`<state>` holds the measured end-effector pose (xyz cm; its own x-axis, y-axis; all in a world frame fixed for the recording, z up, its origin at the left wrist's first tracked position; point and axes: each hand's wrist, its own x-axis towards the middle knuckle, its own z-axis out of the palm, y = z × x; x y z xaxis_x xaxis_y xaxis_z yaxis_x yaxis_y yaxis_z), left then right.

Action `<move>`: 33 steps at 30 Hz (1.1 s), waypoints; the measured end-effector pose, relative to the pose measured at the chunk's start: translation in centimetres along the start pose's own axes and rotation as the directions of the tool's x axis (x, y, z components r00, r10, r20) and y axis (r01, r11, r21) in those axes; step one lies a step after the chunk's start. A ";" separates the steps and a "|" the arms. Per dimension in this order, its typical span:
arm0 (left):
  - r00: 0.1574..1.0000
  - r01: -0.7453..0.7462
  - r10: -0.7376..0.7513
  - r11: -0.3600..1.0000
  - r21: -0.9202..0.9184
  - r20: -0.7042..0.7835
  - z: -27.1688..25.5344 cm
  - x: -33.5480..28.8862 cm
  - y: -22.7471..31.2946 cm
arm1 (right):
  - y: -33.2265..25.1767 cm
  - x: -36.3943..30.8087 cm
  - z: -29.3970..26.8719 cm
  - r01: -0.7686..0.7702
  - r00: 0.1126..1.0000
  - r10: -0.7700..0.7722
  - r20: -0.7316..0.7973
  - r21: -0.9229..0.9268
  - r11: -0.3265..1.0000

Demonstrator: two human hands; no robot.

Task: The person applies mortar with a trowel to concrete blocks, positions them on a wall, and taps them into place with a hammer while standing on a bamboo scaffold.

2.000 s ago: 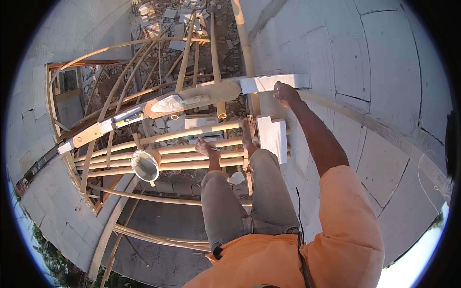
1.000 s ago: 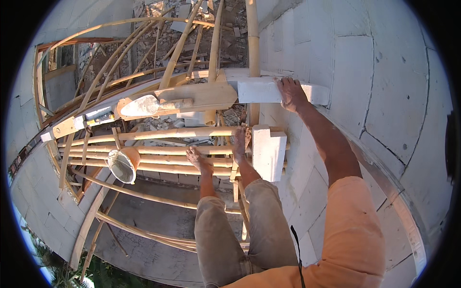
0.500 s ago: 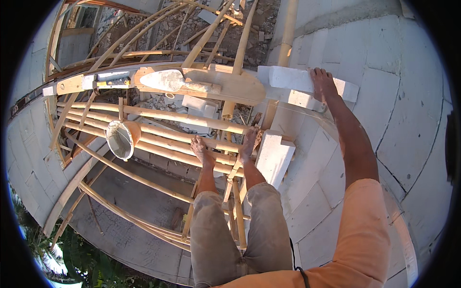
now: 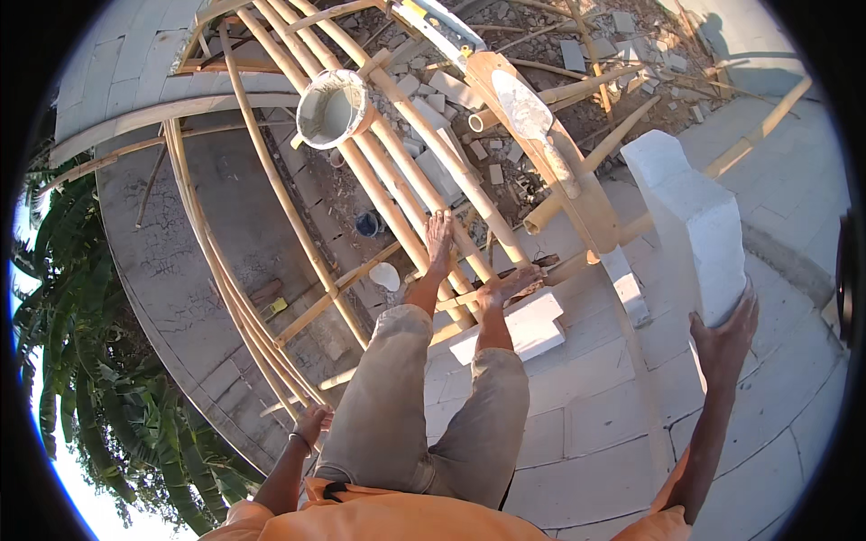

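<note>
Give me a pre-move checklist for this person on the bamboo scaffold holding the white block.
1. Right hand grips the white block from below: ok.
2. Left hand on a bamboo pole for support: cannot tell, it is beside the pole, contact unclear.
3. Both bare feet planted on poles: ok.
4. Trowel resting on the wooden board: ok.
5. Bucket upright on the poles: ok.
6. Spare white block lying by the feet: ok.

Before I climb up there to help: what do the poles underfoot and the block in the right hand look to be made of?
The poles look like bamboo: pale yellow, round, with ringed joints and a matt dry surface. The block in the right hand looks like light masonry, perhaps aerated concrete: chalky white, square-edged, matt, matching the wall blocks.
</note>
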<state>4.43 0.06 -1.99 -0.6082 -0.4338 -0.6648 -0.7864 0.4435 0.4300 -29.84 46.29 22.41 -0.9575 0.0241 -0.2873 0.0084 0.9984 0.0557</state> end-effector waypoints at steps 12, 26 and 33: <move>0.976 0.199 -0.195 0.621 -0.758 0.096 -6.4 -6.7 6.3 | -37.8 -7.0 7.4 0.486 0.720 -0.673 0.169 0.571 0.662; 0.868 0.174 -0.492 0.161 -0.972 0.074 -2.3 10.4 -1.7 | -67.8 -2.5 36.3 0.926 0.329 -0.927 0.179 0.134 0.354; 0.864 0.259 -0.496 0.287 -0.922 0.088 -5.3 11.1 -0.3 | -70.0 -2.7 38.0 0.954 0.274 -0.927 0.255 0.049 0.295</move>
<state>-2.71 -9.08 -6.25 -0.1253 -0.5257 -0.8414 -0.4826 -0.7087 0.5146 -16.90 -21.75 -17.06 -0.1967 -0.9063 -0.3740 -0.8969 0.3204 -0.3049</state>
